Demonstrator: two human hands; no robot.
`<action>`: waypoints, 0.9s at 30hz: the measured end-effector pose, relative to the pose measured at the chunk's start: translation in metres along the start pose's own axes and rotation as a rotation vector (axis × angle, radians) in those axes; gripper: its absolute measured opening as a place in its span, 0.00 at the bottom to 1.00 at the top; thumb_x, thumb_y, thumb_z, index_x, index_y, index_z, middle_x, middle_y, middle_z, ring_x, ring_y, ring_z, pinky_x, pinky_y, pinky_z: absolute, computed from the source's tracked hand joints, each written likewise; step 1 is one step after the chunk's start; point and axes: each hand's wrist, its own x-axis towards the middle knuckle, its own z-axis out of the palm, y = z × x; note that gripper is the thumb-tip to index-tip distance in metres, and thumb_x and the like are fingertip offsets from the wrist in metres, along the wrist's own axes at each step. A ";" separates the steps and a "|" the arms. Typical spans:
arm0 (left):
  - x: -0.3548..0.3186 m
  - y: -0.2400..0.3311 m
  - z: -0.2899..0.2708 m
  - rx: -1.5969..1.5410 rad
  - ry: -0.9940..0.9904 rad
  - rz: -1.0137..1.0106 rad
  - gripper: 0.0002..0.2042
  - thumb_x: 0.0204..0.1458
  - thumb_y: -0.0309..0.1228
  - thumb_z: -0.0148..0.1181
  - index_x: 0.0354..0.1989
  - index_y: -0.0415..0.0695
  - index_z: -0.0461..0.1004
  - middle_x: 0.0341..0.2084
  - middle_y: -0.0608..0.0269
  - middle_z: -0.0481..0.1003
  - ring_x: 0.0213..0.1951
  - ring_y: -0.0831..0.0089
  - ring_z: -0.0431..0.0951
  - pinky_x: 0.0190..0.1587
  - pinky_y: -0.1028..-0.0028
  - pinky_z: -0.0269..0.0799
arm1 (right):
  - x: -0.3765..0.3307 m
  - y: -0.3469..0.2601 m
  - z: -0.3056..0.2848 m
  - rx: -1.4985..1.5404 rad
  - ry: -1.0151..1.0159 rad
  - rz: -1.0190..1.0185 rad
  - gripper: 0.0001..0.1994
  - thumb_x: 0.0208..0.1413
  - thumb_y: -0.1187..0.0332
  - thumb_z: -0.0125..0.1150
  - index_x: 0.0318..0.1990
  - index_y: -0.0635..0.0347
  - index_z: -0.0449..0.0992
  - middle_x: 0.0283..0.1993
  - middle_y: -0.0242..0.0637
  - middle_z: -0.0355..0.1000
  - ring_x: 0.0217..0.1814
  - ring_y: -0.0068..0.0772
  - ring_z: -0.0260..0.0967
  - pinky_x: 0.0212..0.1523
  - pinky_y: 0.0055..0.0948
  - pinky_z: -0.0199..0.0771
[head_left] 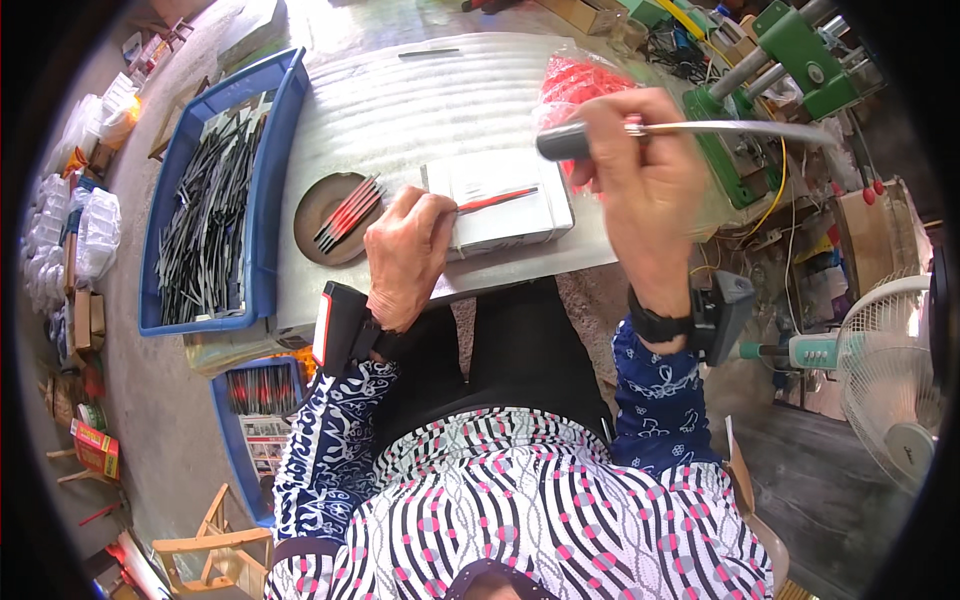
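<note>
One red strip (497,199) just beside left hand (405,255).

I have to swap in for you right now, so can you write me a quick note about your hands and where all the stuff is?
Left hand: fingers pinning a red stick on the white block.
Right hand: gripping the press lever by its dark handle.
Done, it seems: a few red sticks lie on the brown dish.
Left, it seems: many dark sticks in the blue tray; a red bag sits behind the block.
</note>
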 end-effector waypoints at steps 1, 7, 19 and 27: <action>0.000 0.000 0.000 0.001 0.002 0.009 0.04 0.49 0.21 0.64 0.33 0.41 0.78 0.29 0.60 0.75 0.24 0.69 0.76 0.27 0.73 0.72 | 0.000 0.000 0.001 0.044 0.037 -0.025 0.10 0.61 0.66 0.63 0.34 0.64 0.73 0.28 0.37 0.76 0.26 0.20 0.74 0.26 0.21 0.70; 0.001 0.003 -0.004 0.073 -0.061 -0.024 0.03 0.50 0.22 0.63 0.33 0.40 0.78 0.28 0.59 0.75 0.24 0.70 0.76 0.29 0.73 0.73 | -0.009 0.048 0.017 -0.466 -0.222 -0.042 0.14 0.57 0.64 0.63 0.37 0.69 0.72 0.29 0.53 0.73 0.31 0.54 0.73 0.31 0.41 0.72; 0.000 0.007 -0.005 -0.103 -0.028 -0.113 0.03 0.49 0.23 0.63 0.32 0.42 0.77 0.28 0.56 0.75 0.29 0.59 0.78 0.31 0.67 0.73 | 0.000 0.032 0.010 -0.333 -0.133 -0.034 0.12 0.58 0.64 0.64 0.36 0.65 0.74 0.22 0.45 0.72 0.24 0.42 0.74 0.26 0.35 0.71; 0.001 0.006 -0.003 -0.080 -0.020 -0.081 0.04 0.49 0.22 0.64 0.33 0.39 0.78 0.27 0.60 0.74 0.24 0.71 0.75 0.28 0.73 0.71 | -0.007 0.023 0.022 -0.263 -0.038 -0.006 0.11 0.59 0.65 0.63 0.37 0.65 0.73 0.25 0.45 0.73 0.25 0.43 0.75 0.27 0.35 0.72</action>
